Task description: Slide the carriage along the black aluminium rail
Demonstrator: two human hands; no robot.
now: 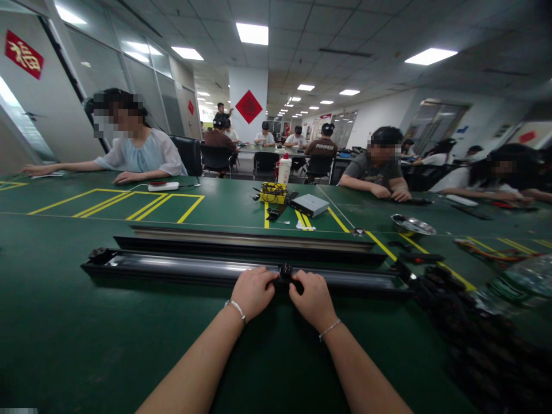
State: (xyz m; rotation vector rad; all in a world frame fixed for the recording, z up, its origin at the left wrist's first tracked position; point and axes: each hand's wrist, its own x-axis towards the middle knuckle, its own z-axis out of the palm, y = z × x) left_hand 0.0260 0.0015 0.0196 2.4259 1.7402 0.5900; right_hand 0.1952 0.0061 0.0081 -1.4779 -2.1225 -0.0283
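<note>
A long black channel-shaped bar (172, 267) with a shiny grey inner face lies across the green table in front of me. At its middle sits a small black part (286, 271). My left hand (255, 292) is at the part's left side, fingers curled, with the fingertips against it. On the other side my right hand (314, 294) pinches in with bent fingers, its tips touching the part and the bar's near edge. The undersides of both hands are hidden. Another black piece (99, 254) is at the bar's left end.
More long bars (250, 244) lie just behind. On the right are a pile of black parts (478, 339), a plastic bottle (517, 284) and a metal bowl (413, 225). A grey box (309, 204) and a yellow holder (273, 194) stand farther back. Co-workers sit across the table.
</note>
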